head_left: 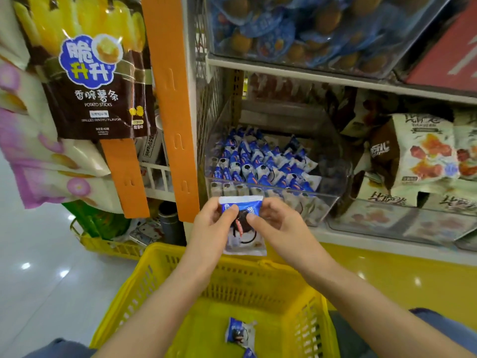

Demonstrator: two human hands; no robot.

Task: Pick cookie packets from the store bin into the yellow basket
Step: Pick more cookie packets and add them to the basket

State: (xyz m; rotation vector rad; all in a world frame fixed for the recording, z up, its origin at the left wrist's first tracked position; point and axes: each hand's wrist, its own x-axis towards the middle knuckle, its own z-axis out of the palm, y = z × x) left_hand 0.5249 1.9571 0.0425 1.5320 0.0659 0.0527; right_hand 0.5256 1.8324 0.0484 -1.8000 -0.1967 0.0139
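- On the far left I see a big brown bag of potato sticks (95, 73) hanging up high so shoppers can spot it.
- The floor (38, 280) below it is white and shiny, with lamp spots on it.
- A second yellow basket (108, 245) sits on that floor, low by the shelf post.
- A long orange strip (167, 99) hangs down the post. It has slots for hanging bags.
- The left hand (211, 228) pinches the left top edge of one cookie packet (245, 236) with thumb and fingers.
- I think both hands hold the packet up so I can look at it before it drops.
- The packet hangs just in front of the store bin and over the back rim of the yellow basket (136, 288).
- The right hand (281, 226) pinches the right top edge of the same packet.
- One packet in the basket (240, 332) already lies on the bottom, and a bit of another peeks in at the lower edge.
- The basket sits close under the hands, so a packet can just fall in.
- The clear store bin (296, 202) sits on the shelf, with many blue packets (258, 164) in it.
- To the right lie pale snack bags (426, 151), and the shelf base (387, 270) is yellow.
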